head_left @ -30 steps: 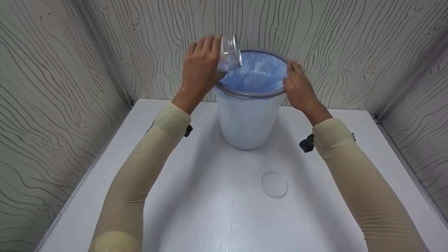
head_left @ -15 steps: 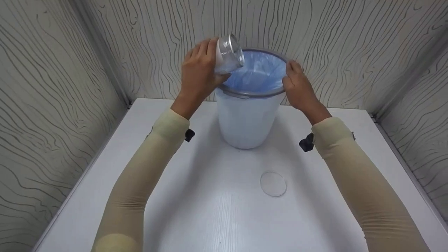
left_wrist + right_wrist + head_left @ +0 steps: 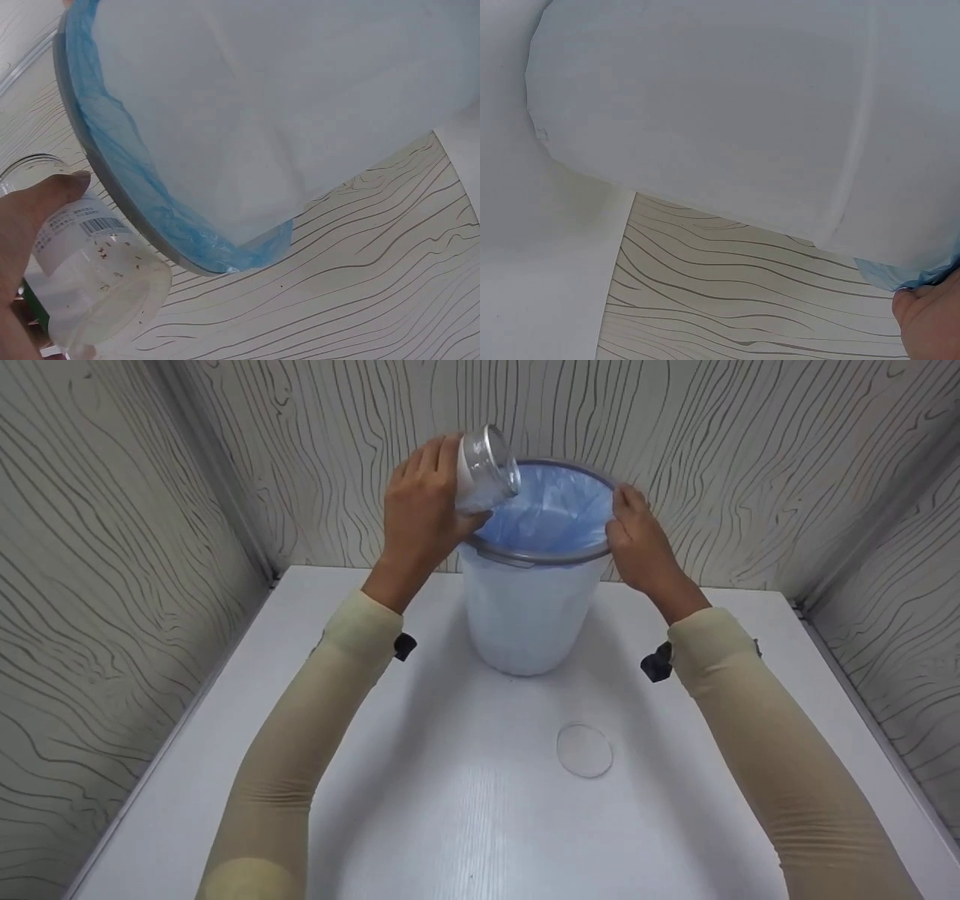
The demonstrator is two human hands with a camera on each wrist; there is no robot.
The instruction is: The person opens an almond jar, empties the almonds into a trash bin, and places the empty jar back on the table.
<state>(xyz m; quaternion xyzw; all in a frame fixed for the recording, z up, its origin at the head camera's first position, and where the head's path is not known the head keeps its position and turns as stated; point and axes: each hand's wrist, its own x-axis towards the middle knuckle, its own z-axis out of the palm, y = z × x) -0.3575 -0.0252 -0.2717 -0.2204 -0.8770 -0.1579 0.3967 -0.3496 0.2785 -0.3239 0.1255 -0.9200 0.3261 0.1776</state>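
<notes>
My left hand (image 3: 424, 502) grips a clear jar (image 3: 105, 277) with a white barcode label. The jar lies tilted on its side over the left part of the trash can's rim, its open mouth toward the can. Small brown bits cling inside near its bottom in the left wrist view. The white trash can (image 3: 529, 615) stands upright, lined with a blue bag (image 3: 555, 506) under a grey rim ring. My right hand (image 3: 641, 540) holds the rim on the right side, thumb and fingers curled round it; only part of this hand shows in the right wrist view.
A clear round lid (image 3: 585, 750) lies flat on the white table (image 3: 465, 810), in front of the can and slightly right. Wood-grain-patterned panels (image 3: 360, 457) enclose the table at the back and both sides, with the can close to the back one.
My left hand has turned the jar slightly, so more of its mouth shows, and shifted a little left. My right hand keeps its hold on the rim; the lid lies unmoved.
</notes>
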